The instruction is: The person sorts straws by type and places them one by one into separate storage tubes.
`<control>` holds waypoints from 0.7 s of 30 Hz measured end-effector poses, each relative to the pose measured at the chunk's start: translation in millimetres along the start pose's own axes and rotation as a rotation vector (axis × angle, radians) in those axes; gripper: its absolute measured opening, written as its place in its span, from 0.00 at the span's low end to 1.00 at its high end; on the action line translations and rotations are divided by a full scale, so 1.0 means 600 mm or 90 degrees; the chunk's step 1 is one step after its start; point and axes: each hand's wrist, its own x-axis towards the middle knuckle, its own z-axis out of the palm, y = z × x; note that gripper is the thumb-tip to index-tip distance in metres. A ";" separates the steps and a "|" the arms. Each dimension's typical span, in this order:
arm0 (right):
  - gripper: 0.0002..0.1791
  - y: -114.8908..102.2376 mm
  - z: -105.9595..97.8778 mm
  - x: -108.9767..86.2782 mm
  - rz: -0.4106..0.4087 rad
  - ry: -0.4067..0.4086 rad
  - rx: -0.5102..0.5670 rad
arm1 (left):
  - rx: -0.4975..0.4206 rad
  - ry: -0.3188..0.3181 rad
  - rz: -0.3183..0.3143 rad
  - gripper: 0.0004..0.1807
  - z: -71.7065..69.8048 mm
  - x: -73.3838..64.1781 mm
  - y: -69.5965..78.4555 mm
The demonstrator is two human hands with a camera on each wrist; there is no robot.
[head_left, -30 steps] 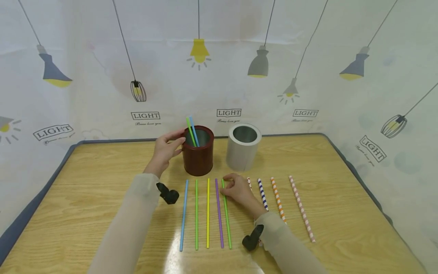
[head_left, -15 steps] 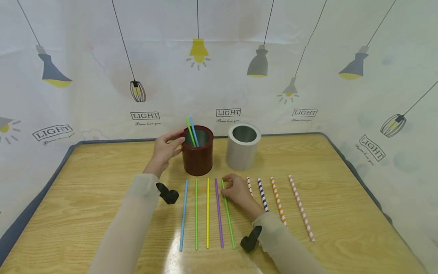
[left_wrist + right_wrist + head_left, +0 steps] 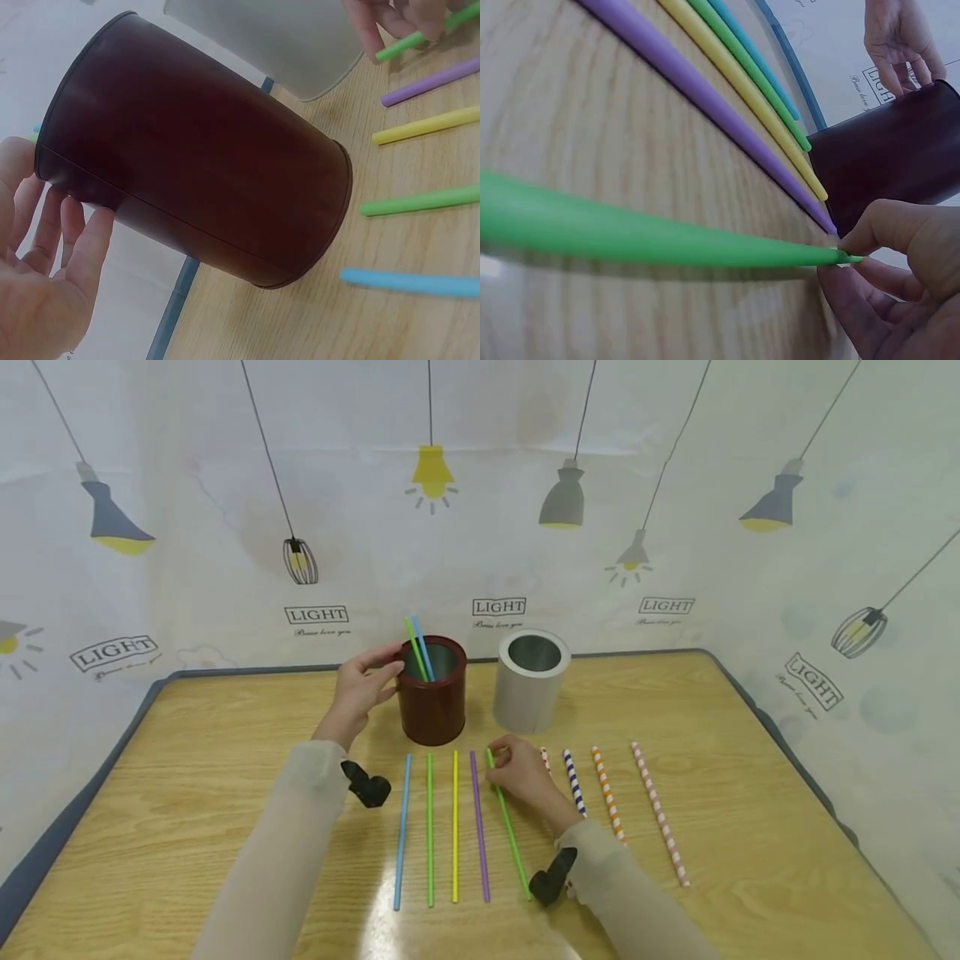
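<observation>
My right hand [image 3: 520, 772] pinches a green straw [image 3: 641, 232] near its far end, thumb against fingers. The straw slants over the wooden table, its near end close to my right wrist. My left hand [image 3: 362, 691] holds the upper left side of a dark red round canister [image 3: 432, 714], thumb on the near side and fingertips by the rim. A green straw [image 3: 414, 643] and a blue straw [image 3: 422, 639] stand tilted inside it. Left of my right hand lie a purple straw [image 3: 480, 827], a yellow straw [image 3: 455, 827], another green straw [image 3: 431, 831] and another blue straw [image 3: 402, 831].
A white round canister [image 3: 529, 693] stands right of the red one. Several striped straws lie to the right: blue-striped [image 3: 574, 781], orange-striped [image 3: 607, 793], pink-striped [image 3: 660, 814], and a red-patterned one [image 3: 545, 758] partly hidden by my right hand. A printed backdrop [image 3: 480, 552] rises behind the table.
The near end of the pinched green straw has swung right, away from the purple straw. My right hand has shifted only slightly; my left hand stays on the red canister.
</observation>
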 end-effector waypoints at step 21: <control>0.22 -0.073 -0.074 0.019 -0.181 -0.011 0.162 | -0.003 0.005 -0.004 0.22 0.002 0.001 -0.001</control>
